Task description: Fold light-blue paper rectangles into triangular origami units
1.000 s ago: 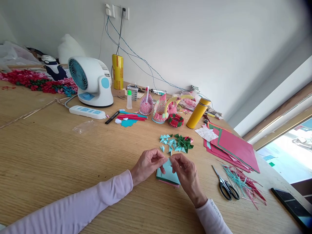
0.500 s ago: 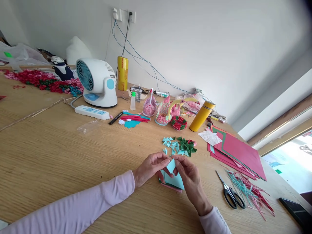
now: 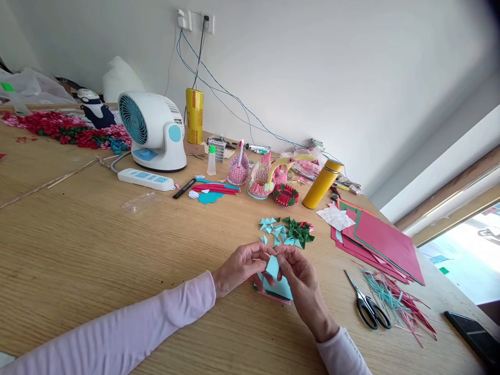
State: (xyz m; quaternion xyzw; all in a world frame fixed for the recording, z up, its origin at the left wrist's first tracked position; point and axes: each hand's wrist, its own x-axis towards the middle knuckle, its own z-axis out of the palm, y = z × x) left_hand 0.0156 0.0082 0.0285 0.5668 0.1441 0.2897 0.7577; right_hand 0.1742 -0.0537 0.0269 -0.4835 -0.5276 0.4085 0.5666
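A small piece of light blue paper (image 3: pixel 272 266) is pinched between both hands, just above a short stack of paper squares (image 3: pixel 278 289) that lies on the wooden table (image 3: pixel 97 234). The piece is matte and pale turquoise, with straight cut edges. It stands roughly upright and shows a slanted side, so it looks partly folded; how many folds it has cannot be told. The left hand (image 3: pixel 241 264) grips its left edge with thumb and fingertips, and the right hand (image 3: pixel 302 278) grips its right edge the same way, the remaining fingers curled in.

The stack under the paper has a light blue sheet on top, with dark green and pink edges showing beneath. Just beyond the stack lies a heap of small folded triangles (image 3: pixel 287 232), light blue on the left and dark green on the right. To the right of the stack are scissors (image 3: pixel 367 307) with black handles, and beside them a loose bunch of thin pink and blue paper strips (image 3: pixel 394 302). Farther right and back from the stack lie large red and green sheets (image 3: pixel 377 239). Well behind the stack stand a yellow flask (image 3: pixel 322 183), pink paper swans (image 3: pixel 261 177) and a white fan (image 3: pixel 152 131).
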